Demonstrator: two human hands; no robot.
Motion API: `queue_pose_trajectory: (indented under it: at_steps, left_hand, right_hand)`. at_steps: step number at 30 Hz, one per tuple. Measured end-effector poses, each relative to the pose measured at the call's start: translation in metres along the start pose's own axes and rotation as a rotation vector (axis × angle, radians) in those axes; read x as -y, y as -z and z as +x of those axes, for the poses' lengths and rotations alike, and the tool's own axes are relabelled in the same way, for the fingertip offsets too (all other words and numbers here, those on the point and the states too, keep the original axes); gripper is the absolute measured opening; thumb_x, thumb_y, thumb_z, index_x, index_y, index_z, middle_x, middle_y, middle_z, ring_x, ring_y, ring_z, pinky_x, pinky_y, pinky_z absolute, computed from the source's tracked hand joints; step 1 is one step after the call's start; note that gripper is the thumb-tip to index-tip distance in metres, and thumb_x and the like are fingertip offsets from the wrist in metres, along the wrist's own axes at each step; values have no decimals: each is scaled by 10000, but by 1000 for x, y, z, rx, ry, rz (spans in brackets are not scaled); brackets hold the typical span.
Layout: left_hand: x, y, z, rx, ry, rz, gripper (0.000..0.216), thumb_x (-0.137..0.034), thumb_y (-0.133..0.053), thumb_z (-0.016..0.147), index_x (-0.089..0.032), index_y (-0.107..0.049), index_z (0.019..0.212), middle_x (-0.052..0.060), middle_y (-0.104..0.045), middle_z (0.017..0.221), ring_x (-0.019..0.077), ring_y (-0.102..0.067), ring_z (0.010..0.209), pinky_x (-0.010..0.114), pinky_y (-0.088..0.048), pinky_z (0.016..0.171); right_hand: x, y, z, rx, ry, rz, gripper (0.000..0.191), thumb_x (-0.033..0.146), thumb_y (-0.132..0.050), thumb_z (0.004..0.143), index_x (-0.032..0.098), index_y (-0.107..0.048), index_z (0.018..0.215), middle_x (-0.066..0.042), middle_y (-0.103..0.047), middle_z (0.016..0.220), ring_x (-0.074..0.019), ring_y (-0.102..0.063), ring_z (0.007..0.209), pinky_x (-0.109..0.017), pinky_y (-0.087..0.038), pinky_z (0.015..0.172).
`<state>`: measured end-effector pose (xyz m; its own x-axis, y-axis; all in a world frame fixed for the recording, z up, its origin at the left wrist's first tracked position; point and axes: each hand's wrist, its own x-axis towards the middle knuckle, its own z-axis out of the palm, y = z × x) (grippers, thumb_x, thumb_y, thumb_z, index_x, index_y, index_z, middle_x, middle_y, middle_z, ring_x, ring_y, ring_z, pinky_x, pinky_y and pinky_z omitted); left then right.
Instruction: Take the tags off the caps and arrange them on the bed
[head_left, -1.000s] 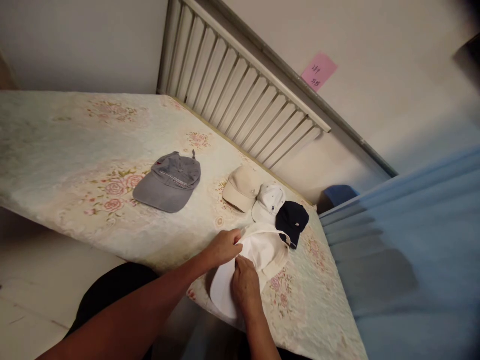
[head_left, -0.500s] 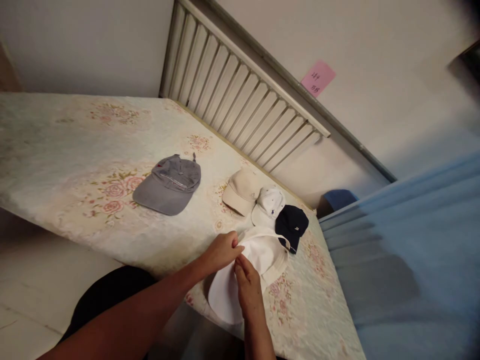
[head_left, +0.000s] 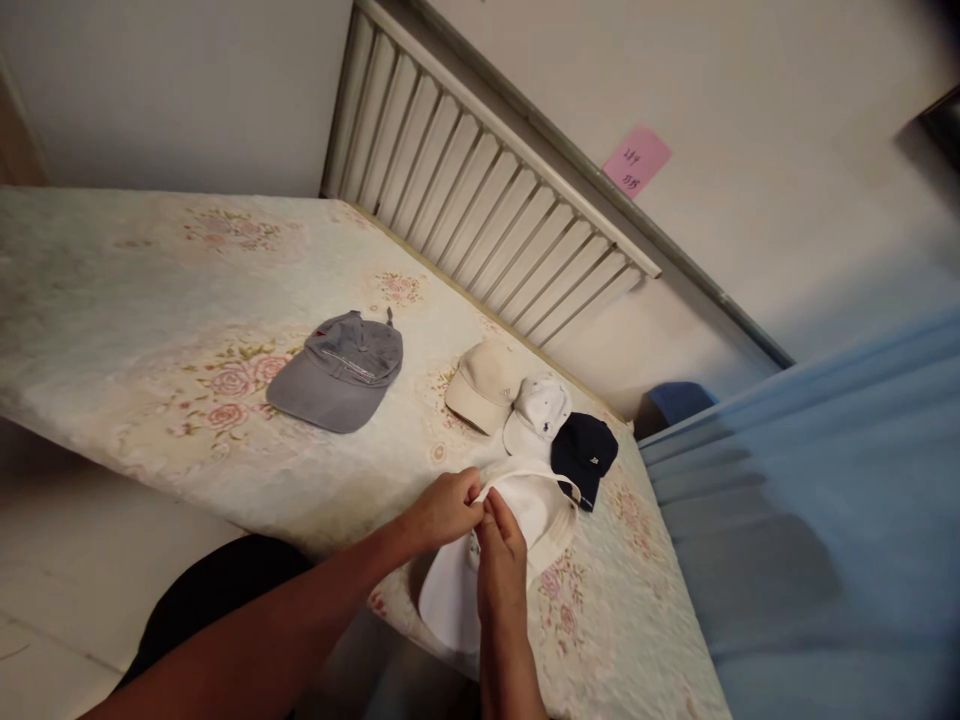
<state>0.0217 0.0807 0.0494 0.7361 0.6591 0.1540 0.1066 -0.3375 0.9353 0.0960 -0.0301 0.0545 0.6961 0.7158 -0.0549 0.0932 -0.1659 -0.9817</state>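
Note:
A white cap [head_left: 452,595] lies on its side near the front edge of the flower-patterned sheet [head_left: 300,500], its brim toward me and its hollow inside partly showing. My left hand [head_left: 448,508] is closed at the cap's edge, fingers curled in a pinch. Right beside it, my right hand [head_left: 502,550] pinches the same edge with thumb and fingertips, and the two hands touch. Behind the white cap sit a beige cap [head_left: 480,385], a smaller white cap [head_left: 541,402] with a dark logo, and a navy cap [head_left: 583,450]. My fingers hide part of the held cap.
Farther left on the sheet rests a grey cap [head_left: 337,370]. A radiator [head_left: 480,180] runs along the wall behind, with a pink note [head_left: 637,160] above it. Blue curtain [head_left: 817,500] hangs at the right, and a blue object [head_left: 679,400] shows behind it.
My right hand has shifted up slightly along the white cap's edge, and more of the cap's inside shows. The other caps stay where they were.

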Motion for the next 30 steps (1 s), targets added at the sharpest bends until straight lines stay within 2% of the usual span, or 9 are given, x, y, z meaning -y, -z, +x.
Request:
queue_pose_trajectory:
  at_steps: [6, 10, 16, 20, 24, 27, 30]
  left_hand:
    - [3, -1, 0, -27, -12, 24, 76, -184, -484, 669, -194, -410, 660, -60, -444, 582, 102, -382, 571, 240, -238, 527]
    - [2, 0, 0, -23, -23, 20, 82, -152, -472, 648, -196, -404, 661, -60, -443, 584, 101, -385, 564, 239, -238, 525]
    - [5, 0, 3, -41, -24, 42, 78, -136, -459, 644, -196, -411, 655, -60, -454, 584, 100, -402, 563, 235, -252, 535]
    - [6, -2, 3, -40, -34, 31, 81, -130, -457, 630, -195, -412, 644, -62, -443, 568, 99, -396, 553, 232, -251, 525]
    - [4, -2, 4, -29, -31, 9, 78, -136, -460, 630, -196, -411, 642, -64, -439, 565, 99, -392, 551, 229, -251, 516]
    - [4, -1, 4, -32, -20, -16, 78, -142, -463, 627, -196, -410, 644, -65, -438, 565, 99, -390, 550, 227, -255, 511]
    - [4, 0, 3, -22, -5, -40, 59, -171, -477, 647, -195, -424, 649, -59, -460, 580, 103, -407, 559, 227, -263, 510]
  right_hand:
    - [5, -2, -13, 26, 14, -154, 499, 386, -512, 863, 162, -538, 1308, -70, -520, 1362, -229, -441, 1292, -391, -322, 1096]
    - [0, -1, -22, 106, 130, -293, 468, 320, -455, 878, 173, -535, 1315, -67, -524, 1358, -214, -447, 1288, -377, -322, 1096]
    - [-18, 12, -34, 193, 311, -524, 449, 292, -420, 912, 181, -509, 1338, -92, -570, 1308, -234, -520, 1220, -380, -391, 1042]
    - [-36, 21, -40, 163, 362, -615, 436, 310, -452, 911, 195, -521, 1326, -100, -569, 1308, -248, -529, 1204, -401, -384, 1043]
    - [-31, 21, -39, 172, 302, -550, 419, 323, -481, 899, 203, -557, 1292, -90, -591, 1282, -248, -541, 1190, -397, -395, 1034]
    - [-14, 14, -31, 185, 186, -351, 406, 326, -495, 892, 198, -581, 1268, -80, -590, 1285, -240, -535, 1204, -381, -403, 1032]
    - [0, 7, -21, 112, 74, -94, 468, 350, -518, 884, 177, -530, 1319, -91, -556, 1323, -241, -516, 1226, -389, -407, 1032]
